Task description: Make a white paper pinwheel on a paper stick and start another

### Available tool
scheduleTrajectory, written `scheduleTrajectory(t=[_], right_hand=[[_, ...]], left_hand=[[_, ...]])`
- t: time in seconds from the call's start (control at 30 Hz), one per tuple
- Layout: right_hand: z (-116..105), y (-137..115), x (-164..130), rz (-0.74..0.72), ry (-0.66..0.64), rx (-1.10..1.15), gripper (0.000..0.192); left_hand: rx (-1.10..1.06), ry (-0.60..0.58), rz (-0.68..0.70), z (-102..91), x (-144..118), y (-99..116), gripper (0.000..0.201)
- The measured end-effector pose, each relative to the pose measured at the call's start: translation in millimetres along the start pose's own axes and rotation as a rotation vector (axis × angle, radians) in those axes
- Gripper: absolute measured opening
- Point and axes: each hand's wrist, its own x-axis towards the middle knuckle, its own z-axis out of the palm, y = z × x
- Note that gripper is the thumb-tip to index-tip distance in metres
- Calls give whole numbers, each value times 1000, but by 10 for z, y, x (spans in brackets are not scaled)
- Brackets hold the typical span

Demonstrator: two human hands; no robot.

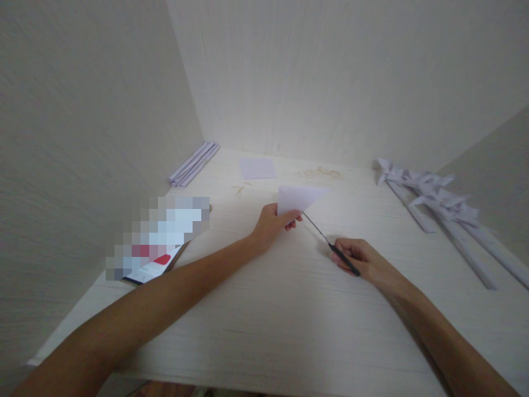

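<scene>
A folded piece of pale lilac paper (pixel 295 197), roughly triangular, is pinched in my left hand (pixel 276 223) above the middle of the table. My right hand (pixel 351 256) grips a pair of scissors by the black handle (pixel 344 260). The scissors' thin metal blades (pixel 316 225) reach up and left to the paper's lower edge by my left thumb. Whether the blades are parted or have cut into the paper I cannot tell. Some fingers of both hands are hidden behind what they hold.
Rolled paper sticks (pixel 194 164) lie at the back left. A flat paper square (pixel 257 168) rests near the back wall. On the right lie several paper pinwheel-like shapes (pixel 430 187) with paper sticks. A phone (pixel 152 270), partly blurred out, stands at the left wall.
</scene>
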Motion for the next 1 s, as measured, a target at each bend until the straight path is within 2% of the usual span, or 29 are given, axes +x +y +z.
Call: scheduleTrajectory(t=[1.0], right_hand=[[73, -31, 12, 30, 34, 35, 38]], left_hand=[[-29, 47, -2, 17, 6, -15, 14]])
